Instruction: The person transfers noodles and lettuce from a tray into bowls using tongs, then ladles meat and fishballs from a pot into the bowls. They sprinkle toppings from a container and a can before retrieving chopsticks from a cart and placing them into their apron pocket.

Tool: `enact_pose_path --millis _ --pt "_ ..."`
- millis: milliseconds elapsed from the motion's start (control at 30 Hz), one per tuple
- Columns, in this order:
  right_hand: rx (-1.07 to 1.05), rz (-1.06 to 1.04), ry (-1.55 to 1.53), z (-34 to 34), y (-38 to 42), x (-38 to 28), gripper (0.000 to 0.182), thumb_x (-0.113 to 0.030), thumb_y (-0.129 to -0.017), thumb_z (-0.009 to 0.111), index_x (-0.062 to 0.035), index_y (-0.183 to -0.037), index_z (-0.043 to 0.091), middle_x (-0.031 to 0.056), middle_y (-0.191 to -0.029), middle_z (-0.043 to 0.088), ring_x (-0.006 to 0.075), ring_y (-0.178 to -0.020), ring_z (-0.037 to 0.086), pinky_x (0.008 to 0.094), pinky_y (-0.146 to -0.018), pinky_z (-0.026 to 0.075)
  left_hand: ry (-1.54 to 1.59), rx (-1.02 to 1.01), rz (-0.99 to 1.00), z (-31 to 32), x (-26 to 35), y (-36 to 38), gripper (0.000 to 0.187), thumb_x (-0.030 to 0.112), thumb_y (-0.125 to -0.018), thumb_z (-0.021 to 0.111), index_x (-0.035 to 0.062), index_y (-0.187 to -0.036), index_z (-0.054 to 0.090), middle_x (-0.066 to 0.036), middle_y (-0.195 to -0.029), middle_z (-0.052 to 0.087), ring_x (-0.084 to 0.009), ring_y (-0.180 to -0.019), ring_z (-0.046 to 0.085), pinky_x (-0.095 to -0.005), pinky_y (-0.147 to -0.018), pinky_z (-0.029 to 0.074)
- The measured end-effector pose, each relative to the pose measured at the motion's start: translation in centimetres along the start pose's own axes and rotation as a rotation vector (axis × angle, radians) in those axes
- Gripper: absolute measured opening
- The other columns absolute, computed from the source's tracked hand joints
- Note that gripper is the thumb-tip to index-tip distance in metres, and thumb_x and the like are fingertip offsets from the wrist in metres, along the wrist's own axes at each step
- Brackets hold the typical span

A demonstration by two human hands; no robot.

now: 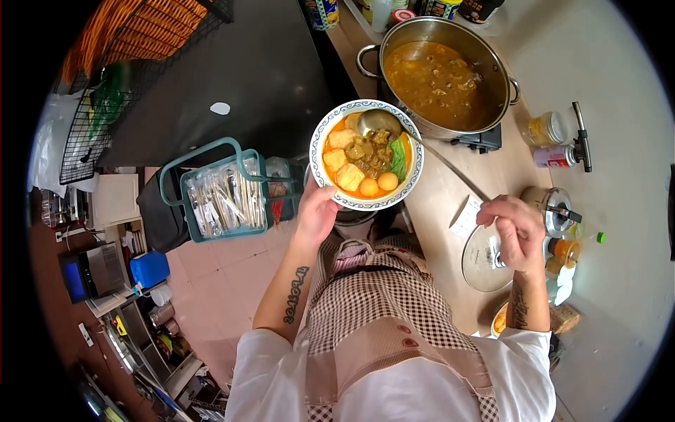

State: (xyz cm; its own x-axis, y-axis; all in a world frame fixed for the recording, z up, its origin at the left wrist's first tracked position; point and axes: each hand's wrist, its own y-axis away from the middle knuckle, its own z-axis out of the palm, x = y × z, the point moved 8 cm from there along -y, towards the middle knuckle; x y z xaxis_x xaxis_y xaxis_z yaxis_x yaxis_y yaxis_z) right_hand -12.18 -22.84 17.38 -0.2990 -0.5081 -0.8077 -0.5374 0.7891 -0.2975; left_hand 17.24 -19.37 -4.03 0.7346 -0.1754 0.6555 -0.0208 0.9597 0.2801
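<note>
My left hand (pixel 318 215) grips the near rim of a bowl (pixel 318 184) with a blue patterned edge, thumb on top. In the bowl are orange broth, fried tofu pieces (pixel 349 177), two round balls (pixel 377 185), green leaves (pixel 399 160) and chunky brown stew. My right hand (pixel 516 231) is closed round the handle end of a long metal ladle (pixel 453 167). The ladle's head rests over the stew inside the bowl's far rim. Just beyond the bowl, a large two-handled steel pot (pixel 455 127) holds brown stew with chunks.
The pot stands on a portable stove (pixel 485 141). Under my right hand lies a glass lid (pixel 481 271); a paper slip (pixel 465 216) is beside it. A torch canister (pixel 559 156), jars and a small steel pot (pixel 555 211) line the wall. Left is a teal basket (pixel 228 235) of wrapped chopsticks.
</note>
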Motion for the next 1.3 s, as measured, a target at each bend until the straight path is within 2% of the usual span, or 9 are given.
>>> enact_pose_path --millis 33,233,367,667,767,900,1100,1233,1300 --pt "0.063 0.049 -0.063 -0.4 0.3 0.6 0.023 -0.012 -0.103 0.055 0.006 -0.105 0.069 0.0135 -0.081 0.07 0.0229 -0.07 0.067 0.0321 -0.065 0.054 -0.003 0.001 -0.005 0.1 0.1 0.1 0.073 0.014 -0.088 0.059 0.0008 -0.154 0.031 -0.016 -0.152 0.046 -0.0288 -0.141 0.045 -0.0435 -0.118 0.037" --pt "0.42 0.318 -0.643 -1.5 2.5 5.5 0.031 -0.022 -0.108 0.048 0.0058 -0.108 0.063 0.0166 -0.075 0.067 0.0238 -0.066 0.066 0.0328 -0.062 0.053 -0.018 0.014 -0.014 0.2 0.2 0.4 0.076 0.014 -0.087 0.062 0.001 -0.155 0.029 -0.016 -0.152 0.046 -0.029 -0.141 0.046 -0.0435 -0.118 0.037" --pt "0.52 0.306 -0.784 -2.9 3.4 6.3 0.034 -0.025 -0.108 0.043 0.0053 -0.106 0.059 0.0187 -0.072 0.064 0.0251 -0.06 0.063 0.033 -0.056 0.048 -0.008 0.008 -0.022 0.2 0.1 0.4 0.078 0.012 -0.086 0.064 0.0011 -0.155 0.03 -0.016 -0.151 0.047 -0.0287 -0.14 0.046 -0.0427 -0.118 0.038" --pt "0.759 0.199 -0.622 -4.0 12.3 1.2 0.034 -0.024 -0.108 0.042 0.0051 -0.103 0.059 0.0159 -0.068 0.061 0.0219 -0.053 0.057 0.0295 -0.051 0.045 -0.072 -0.084 -0.136 1.7 -2.0 1.9 0.077 0.009 -0.085 0.063 0.0041 -0.155 0.031 -0.014 -0.151 0.048 -0.0276 -0.137 0.05 -0.041 -0.116 0.041" --pt "0.927 0.232 -0.554 -2.9 18.0 -2.1 0.034 -0.024 -0.108 0.042 0.0048 -0.103 0.059 0.0156 -0.068 0.06 0.0219 -0.054 0.058 0.0294 -0.05 0.045 -0.075 -0.179 -0.218 3.0 -3.6 2.6 0.073 0.002 -0.088 0.061 0.0043 -0.155 0.033 -0.012 -0.145 0.052 -0.0238 -0.128 0.057 -0.0371 -0.104 0.051" --pt "1.146 0.28 -0.509 0.0 26.6 -6.3 0.033 -0.025 -0.108 0.043 0.0046 -0.102 0.058 0.0167 -0.069 0.063 0.0225 -0.054 0.059 0.0296 -0.051 0.048 -0.145 -0.275 -0.399 5.9 -6.9 5.2 0.069 0.002 -0.087 0.062 0.0077 -0.152 0.039 -0.008 -0.138 0.057 -0.0184 -0.119 0.061 -0.0306 -0.095 0.054" --pt "1.433 0.407 -0.372 4.5 40.0 -12.7 0.033 -0.025 -0.107 0.046 0.0042 -0.102 0.059 0.0169 -0.07 0.065 0.0231 -0.054 0.06 0.0297 -0.051 0.05 -0.26 -0.461 -0.615 8.0 -15.7 10.9 0.067 0.0 -0.087 0.063 0.014 -0.149 0.042 -0.001 -0.13 0.059 -0.009 -0.101 0.059 -0.0219 -0.076 0.047" --pt "1.619 0.47 -0.296 7.5 48.4 -16.9 0.031 -0.024 -0.107 0.047 0.0035 -0.103 0.06 0.0159 -0.073 0.066 0.023 -0.056 0.061 0.0306 -0.052 0.05 -0.31 -0.493 -0.776 10.7 -20.8 17.0 0.067 0.0 -0.087 0.062 0.0136 -0.149 0.041 -0.002 -0.13 0.058 -0.0113 -0.102 0.06 -0.0239 -0.077 0.05" --pt "1.688 0.435 -0.33 8.7 52.5 -17.1 0.031 -0.025 -0.107 0.047 0.0036 -0.103 0.06 0.0161 -0.073 0.067 0.0232 -0.056 0.06 0.0311 -0.053 0.051 -0.33 -0.59 -0.832 10.0 -24.8 18.9 0.072 -0.002 -0.086 0.062 0.0141 -0.152 0.038 -0.006 -0.137 0.056 -0.0168 -0.115 0.062 -0.0283 -0.088 0.055"
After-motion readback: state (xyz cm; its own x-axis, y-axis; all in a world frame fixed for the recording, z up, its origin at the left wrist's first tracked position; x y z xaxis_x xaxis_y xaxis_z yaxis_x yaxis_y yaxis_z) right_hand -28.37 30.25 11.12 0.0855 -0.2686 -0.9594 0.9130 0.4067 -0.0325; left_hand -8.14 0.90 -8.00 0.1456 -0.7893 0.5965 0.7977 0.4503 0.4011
